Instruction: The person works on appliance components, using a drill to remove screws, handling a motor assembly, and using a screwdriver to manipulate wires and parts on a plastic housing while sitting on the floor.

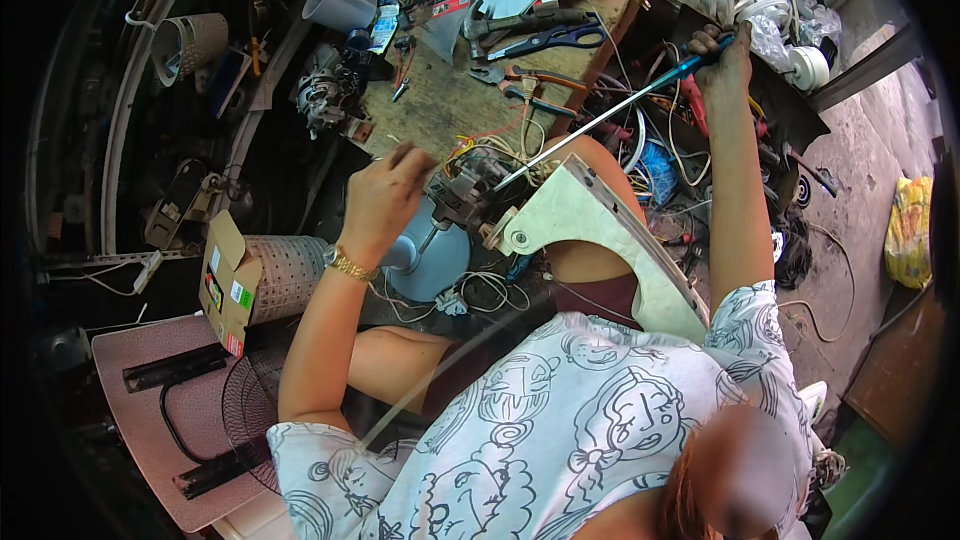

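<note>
"Blue handle, long steel shaft: how does that screwdriver (660, 83) lie?"

"Slantwise, from the right hand (722, 55) at the upper right of the frame down to the motor (466, 192) near the middle. Its tip comes right up to the motor's right side; touching or not, I can't say."

"And which of the hands is nearer the motor?"

"The left hand (393, 185), just beside it, fingers curled together. Whether they pinch anything, I can't tell. The right grips the handle, well apart from the motor."

"Anything hidden?"

"Wires (462, 148) clutter the motor's upper edge, and its dark inner parts blur together from where I stand."
</note>
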The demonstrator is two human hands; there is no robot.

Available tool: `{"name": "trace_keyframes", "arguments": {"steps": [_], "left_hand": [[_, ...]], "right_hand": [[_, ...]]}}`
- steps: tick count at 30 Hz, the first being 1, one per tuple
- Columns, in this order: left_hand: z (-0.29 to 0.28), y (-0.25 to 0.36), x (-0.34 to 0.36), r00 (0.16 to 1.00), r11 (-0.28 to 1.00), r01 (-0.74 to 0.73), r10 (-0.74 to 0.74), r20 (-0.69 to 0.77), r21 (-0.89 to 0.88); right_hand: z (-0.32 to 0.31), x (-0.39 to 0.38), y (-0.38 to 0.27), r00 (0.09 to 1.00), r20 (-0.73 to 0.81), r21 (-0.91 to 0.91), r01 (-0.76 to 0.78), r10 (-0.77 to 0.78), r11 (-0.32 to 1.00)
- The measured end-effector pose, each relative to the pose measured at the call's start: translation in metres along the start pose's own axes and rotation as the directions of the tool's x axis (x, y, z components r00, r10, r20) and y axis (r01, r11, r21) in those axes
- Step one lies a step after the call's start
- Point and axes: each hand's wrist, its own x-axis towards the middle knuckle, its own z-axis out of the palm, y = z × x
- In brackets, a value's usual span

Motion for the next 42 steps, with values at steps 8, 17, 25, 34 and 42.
{"name": "trace_keyframes", "arguments": {"steps": [8, 17, 25, 34, 42], "left_hand": [[0.055, -0.012, -0.031, 0.981, 0.961, 0.148, -0.172, -0.087, -0.232], [0.116, 0.001, -0.033, 0.923, 0.95, 0.263, -0.298, -0.244, -0.167], [0.115, 0.0, -0.034, 0.929, 0.96, 0.244, -0.272, -0.249, -0.138], [0.065, 0.016, -0.01, 0.903, 0.989, 0.129, -0.148, -0.405, -0.073], [0.091, 0.081, 0.104, 0.969, 0.957, 0.168, -0.204, -0.14, -0.236]], "right_hand": [[-0.003, 0.022, 0.002, 0.999, 0.034, -0.004, -0.041, 0.041, 0.999], [0.058, 0.038, 0.042, 0.924, 0.162, -0.486, 0.38, -0.346, 0.787], [0.05, 0.047, 0.053, 0.581, 0.807, 0.258, -0.507, 0.105, 0.822], [0.026, 0.065, 0.014, 0.935, 0.237, -0.929, 0.138, 0.264, 0.344], [0.054, 0.051, -0.019, 0.724, 0.426, -0.817, 0.051, 0.542, 0.574]]}}
